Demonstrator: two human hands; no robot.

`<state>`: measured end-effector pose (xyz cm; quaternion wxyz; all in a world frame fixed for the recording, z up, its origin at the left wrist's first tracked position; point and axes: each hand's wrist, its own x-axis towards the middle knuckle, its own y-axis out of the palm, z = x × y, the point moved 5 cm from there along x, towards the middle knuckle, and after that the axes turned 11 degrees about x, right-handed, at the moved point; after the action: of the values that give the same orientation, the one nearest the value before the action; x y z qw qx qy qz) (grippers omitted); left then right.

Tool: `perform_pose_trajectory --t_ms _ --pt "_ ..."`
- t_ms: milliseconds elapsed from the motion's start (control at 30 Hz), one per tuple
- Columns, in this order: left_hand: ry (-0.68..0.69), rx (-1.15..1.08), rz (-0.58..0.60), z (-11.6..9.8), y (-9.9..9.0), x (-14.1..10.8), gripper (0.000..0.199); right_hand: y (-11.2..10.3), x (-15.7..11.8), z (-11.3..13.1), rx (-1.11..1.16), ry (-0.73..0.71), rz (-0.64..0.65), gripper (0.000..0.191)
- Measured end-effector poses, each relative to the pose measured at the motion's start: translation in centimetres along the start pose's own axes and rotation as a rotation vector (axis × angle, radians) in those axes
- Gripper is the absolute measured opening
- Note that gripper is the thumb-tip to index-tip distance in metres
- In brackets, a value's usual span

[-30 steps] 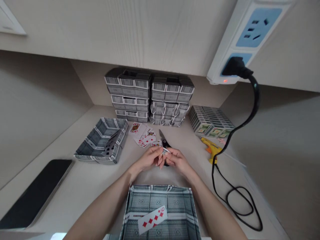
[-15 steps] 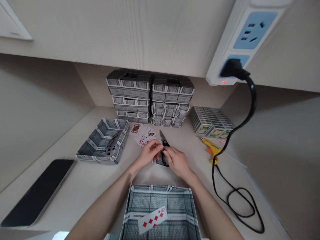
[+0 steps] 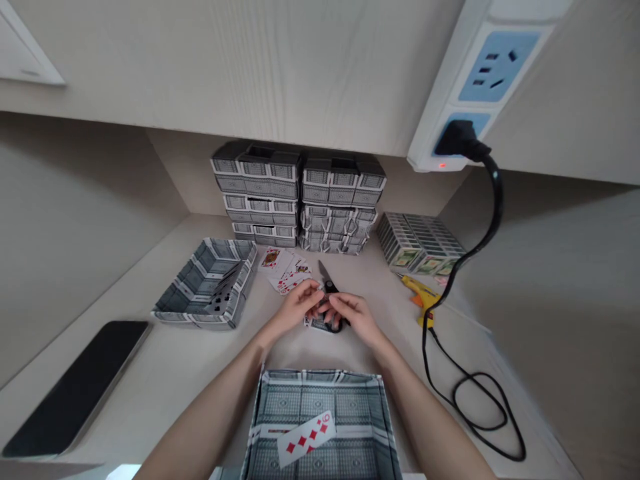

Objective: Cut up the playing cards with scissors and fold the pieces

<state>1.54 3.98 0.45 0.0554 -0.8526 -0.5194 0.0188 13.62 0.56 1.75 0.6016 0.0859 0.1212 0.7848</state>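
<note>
My left hand (image 3: 301,303) and my right hand (image 3: 350,312) meet above the middle of the desk, both with fingers pinched on something small that I cannot make out. Beneath them lie black-handled scissors (image 3: 324,272), blades pointing away, and a patterned card (image 3: 320,324). Playing cards (image 3: 283,267) are spread just beyond my left hand. Nearest me is a box made of cards (image 3: 350,403), with a cut six of diamonds (image 3: 306,439) in it.
Another card box (image 3: 193,280) holds loose cards at the left, near a black phone (image 3: 75,387). Stacked card boxes (image 3: 300,193) stand at the back. At the right are card decks (image 3: 420,243), a yellow glue gun (image 3: 423,297) with its black cable, and a power strip (image 3: 487,87) above.
My right hand has shifted slightly and its fingers have turned, showing more of the scissors' handles. The camera view has moved a little.
</note>
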Motion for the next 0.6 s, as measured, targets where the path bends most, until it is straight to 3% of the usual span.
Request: perform_pose_trajectory --t_ms 400,600 --pt "0.06 0.098 -0.014 -0.8 -0.4 0.0 0.025 0.6 -0.2 -0.4 0.138 0.076 0.033 0.036" --pt "0.137 0.19 -0.114 -1.7 -0.7 -0.2 0.023 1.3 -0.2 -0.2 0.11 0.068 0.015 0.032"
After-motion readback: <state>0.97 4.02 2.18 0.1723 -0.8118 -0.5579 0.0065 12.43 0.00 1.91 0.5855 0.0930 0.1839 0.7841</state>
